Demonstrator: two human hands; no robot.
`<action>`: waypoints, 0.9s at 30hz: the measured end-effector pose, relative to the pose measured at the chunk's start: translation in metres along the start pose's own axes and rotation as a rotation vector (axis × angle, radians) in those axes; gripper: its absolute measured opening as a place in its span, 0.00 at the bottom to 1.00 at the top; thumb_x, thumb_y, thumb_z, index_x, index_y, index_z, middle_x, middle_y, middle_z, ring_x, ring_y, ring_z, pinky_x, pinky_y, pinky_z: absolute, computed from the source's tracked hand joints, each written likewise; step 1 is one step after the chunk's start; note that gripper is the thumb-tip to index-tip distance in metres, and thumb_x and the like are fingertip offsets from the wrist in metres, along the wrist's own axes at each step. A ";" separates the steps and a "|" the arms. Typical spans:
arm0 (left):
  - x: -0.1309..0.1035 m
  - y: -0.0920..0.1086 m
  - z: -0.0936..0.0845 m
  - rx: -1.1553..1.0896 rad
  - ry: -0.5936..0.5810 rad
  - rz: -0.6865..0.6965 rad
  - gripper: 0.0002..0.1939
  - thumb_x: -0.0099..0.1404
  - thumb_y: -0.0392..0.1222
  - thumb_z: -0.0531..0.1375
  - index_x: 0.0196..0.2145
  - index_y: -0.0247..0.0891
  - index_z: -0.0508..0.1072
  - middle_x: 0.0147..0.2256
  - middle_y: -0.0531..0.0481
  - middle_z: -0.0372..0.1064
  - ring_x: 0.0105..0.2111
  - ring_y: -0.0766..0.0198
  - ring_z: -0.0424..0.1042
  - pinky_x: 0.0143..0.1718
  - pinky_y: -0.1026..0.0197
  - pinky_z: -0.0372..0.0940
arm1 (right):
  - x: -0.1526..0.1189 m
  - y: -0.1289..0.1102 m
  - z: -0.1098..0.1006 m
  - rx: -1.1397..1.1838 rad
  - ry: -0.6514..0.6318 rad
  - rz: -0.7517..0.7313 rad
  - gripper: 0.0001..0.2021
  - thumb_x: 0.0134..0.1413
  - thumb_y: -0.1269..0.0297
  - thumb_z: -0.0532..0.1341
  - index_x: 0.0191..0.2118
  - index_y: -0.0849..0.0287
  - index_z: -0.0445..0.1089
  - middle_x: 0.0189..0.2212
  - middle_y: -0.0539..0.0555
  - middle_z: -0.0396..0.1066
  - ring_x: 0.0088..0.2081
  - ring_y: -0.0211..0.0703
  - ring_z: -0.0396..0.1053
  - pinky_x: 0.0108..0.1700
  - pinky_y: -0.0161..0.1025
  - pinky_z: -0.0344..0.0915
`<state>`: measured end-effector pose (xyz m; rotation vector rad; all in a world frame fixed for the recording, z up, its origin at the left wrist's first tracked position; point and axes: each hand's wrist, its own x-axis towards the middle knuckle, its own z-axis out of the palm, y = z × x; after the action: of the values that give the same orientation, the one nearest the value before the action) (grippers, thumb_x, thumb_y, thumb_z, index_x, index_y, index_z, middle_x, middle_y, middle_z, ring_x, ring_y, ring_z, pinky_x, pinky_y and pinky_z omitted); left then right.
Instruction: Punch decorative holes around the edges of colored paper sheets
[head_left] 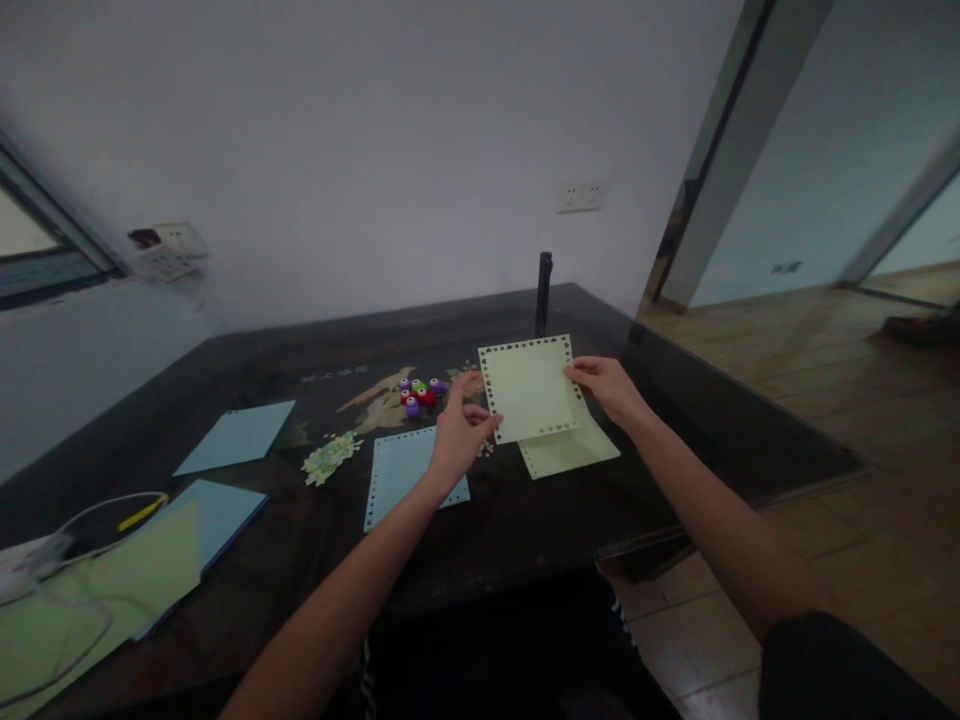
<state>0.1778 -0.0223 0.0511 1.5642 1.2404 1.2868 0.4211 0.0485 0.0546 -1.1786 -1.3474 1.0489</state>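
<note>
A pale green paper sheet point(529, 390) with small shapes punched along its edges is raised above the dark table. My left hand point(463, 425) touches its lower left corner, thumb at the edge and the other fingers apart from the sheet. On the right edge, my right hand point(604, 385) pinches the sheet between thumb and fingers. Partly under it lies another green sheet point(574, 450) on the table. A blue punched sheet point(401, 465) lies beneath my left forearm, which covers part of it.
Small toy-like punches point(421, 395) in purple, red and green stand behind the blue sheet. Paper bits point(331, 458) are piled left of it. More blue paper point(238, 437), green paper point(142, 575) and a white cable lie left. A black upright object point(543, 292) stands at the back.
</note>
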 end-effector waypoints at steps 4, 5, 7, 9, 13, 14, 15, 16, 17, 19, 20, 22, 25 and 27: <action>0.002 0.004 0.025 0.143 -0.134 0.010 0.09 0.55 0.39 0.60 0.35 0.35 0.73 0.22 0.52 0.70 0.22 0.66 0.70 0.27 0.65 0.64 | -0.006 0.010 -0.030 -0.115 0.057 0.005 0.12 0.38 0.62 0.67 0.33 0.61 0.73 0.24 0.53 0.73 0.24 0.39 0.66 0.26 0.36 0.62; 0.001 0.001 0.031 0.170 -0.167 -0.008 0.07 0.55 0.38 0.60 0.33 0.35 0.73 0.21 0.52 0.70 0.22 0.66 0.70 0.28 0.65 0.64 | -0.007 0.013 -0.036 -0.152 0.048 0.015 0.12 0.39 0.63 0.66 0.33 0.61 0.73 0.23 0.52 0.73 0.23 0.39 0.66 0.25 0.36 0.62; -0.002 -0.007 0.041 0.209 -0.218 -0.047 0.05 0.55 0.37 0.59 0.31 0.35 0.73 0.20 0.52 0.70 0.21 0.65 0.71 0.28 0.64 0.64 | -0.010 0.021 -0.043 -0.211 0.010 0.042 0.11 0.39 0.65 0.66 0.33 0.62 0.73 0.21 0.52 0.72 0.22 0.38 0.65 0.25 0.36 0.61; -0.007 -0.015 0.047 0.239 -0.246 -0.071 0.06 0.55 0.37 0.59 0.32 0.35 0.73 0.20 0.52 0.71 0.21 0.65 0.71 0.28 0.64 0.64 | -0.012 0.028 -0.047 -0.254 -0.026 0.071 0.10 0.38 0.66 0.66 0.31 0.63 0.73 0.18 0.51 0.70 0.20 0.37 0.64 0.23 0.35 0.60; -0.013 -0.024 0.048 0.324 -0.270 -0.051 0.08 0.55 0.37 0.59 0.34 0.37 0.74 0.21 0.52 0.72 0.21 0.65 0.71 0.29 0.64 0.64 | -0.013 0.040 -0.046 -0.341 -0.064 0.113 0.08 0.37 0.67 0.66 0.28 0.64 0.73 0.16 0.49 0.68 0.18 0.35 0.61 0.21 0.33 0.56; -0.013 -0.025 0.048 0.352 -0.272 -0.041 0.08 0.55 0.38 0.59 0.35 0.37 0.74 0.22 0.52 0.72 0.21 0.65 0.71 0.29 0.64 0.63 | -0.012 0.043 -0.046 -0.361 -0.068 0.119 0.08 0.37 0.67 0.66 0.28 0.64 0.73 0.16 0.49 0.68 0.18 0.35 0.61 0.21 0.33 0.56; -0.013 -0.026 0.047 0.381 -0.273 -0.030 0.08 0.55 0.38 0.59 0.35 0.37 0.74 0.22 0.52 0.72 0.22 0.64 0.71 0.30 0.64 0.63 | -0.011 0.045 -0.045 -0.377 -0.068 0.122 0.07 0.37 0.67 0.66 0.27 0.64 0.72 0.16 0.49 0.68 0.18 0.34 0.61 0.21 0.33 0.56; -0.012 -0.026 0.047 0.409 -0.274 -0.018 0.08 0.56 0.38 0.59 0.35 0.37 0.74 0.22 0.52 0.72 0.22 0.64 0.71 0.30 0.64 0.63 | -0.010 0.047 -0.045 -0.390 -0.066 0.121 0.07 0.37 0.66 0.65 0.27 0.63 0.72 0.16 0.49 0.68 0.18 0.35 0.61 0.21 0.33 0.55; -0.012 -0.026 0.046 0.434 -0.277 -0.005 0.08 0.56 0.38 0.59 0.35 0.37 0.74 0.23 0.51 0.73 0.23 0.64 0.71 0.30 0.64 0.63 | -0.009 0.049 -0.045 -0.402 -0.062 0.118 0.07 0.37 0.66 0.65 0.27 0.63 0.72 0.16 0.49 0.67 0.18 0.35 0.61 0.20 0.33 0.55; -0.011 -0.027 0.046 0.474 -0.289 0.016 0.09 0.56 0.39 0.59 0.35 0.37 0.74 0.23 0.51 0.73 0.24 0.63 0.71 0.30 0.63 0.62 | -0.007 0.053 -0.046 -0.418 -0.060 0.112 0.08 0.38 0.65 0.65 0.27 0.63 0.72 0.16 0.49 0.67 0.18 0.35 0.61 0.20 0.33 0.55; -0.011 -0.027 0.046 0.489 -0.297 0.025 0.09 0.57 0.39 0.59 0.36 0.37 0.75 0.24 0.50 0.73 0.24 0.63 0.71 0.30 0.63 0.62 | -0.007 0.054 -0.046 -0.424 -0.066 0.112 0.08 0.38 0.64 0.65 0.27 0.63 0.72 0.16 0.49 0.67 0.18 0.35 0.61 0.20 0.33 0.55; -0.012 -0.028 0.046 0.521 -0.310 0.031 0.09 0.57 0.39 0.59 0.36 0.37 0.75 0.25 0.50 0.73 0.25 0.62 0.72 0.31 0.63 0.62 | -0.006 0.056 -0.046 -0.433 -0.079 0.119 0.07 0.38 0.64 0.65 0.26 0.63 0.71 0.16 0.49 0.67 0.18 0.35 0.61 0.20 0.33 0.56; -0.013 -0.026 0.046 0.576 -0.319 0.033 0.09 0.57 0.39 0.59 0.36 0.37 0.75 0.26 0.50 0.74 0.26 0.63 0.72 0.32 0.63 0.62 | -0.006 0.058 -0.046 -0.443 -0.086 0.124 0.08 0.39 0.64 0.64 0.27 0.64 0.71 0.16 0.49 0.67 0.18 0.35 0.62 0.21 0.32 0.57; -0.013 -0.025 0.046 0.604 -0.326 0.045 0.09 0.57 0.38 0.59 0.37 0.37 0.75 0.26 0.50 0.74 0.27 0.63 0.72 0.32 0.63 0.62 | -0.006 0.059 -0.046 -0.450 -0.090 0.123 0.09 0.39 0.64 0.64 0.28 0.64 0.71 0.16 0.49 0.67 0.18 0.35 0.62 0.21 0.32 0.59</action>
<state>0.2165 -0.0277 0.0142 2.1289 1.4566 0.6586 0.4727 0.0507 0.0007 -1.5758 -1.6531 0.9173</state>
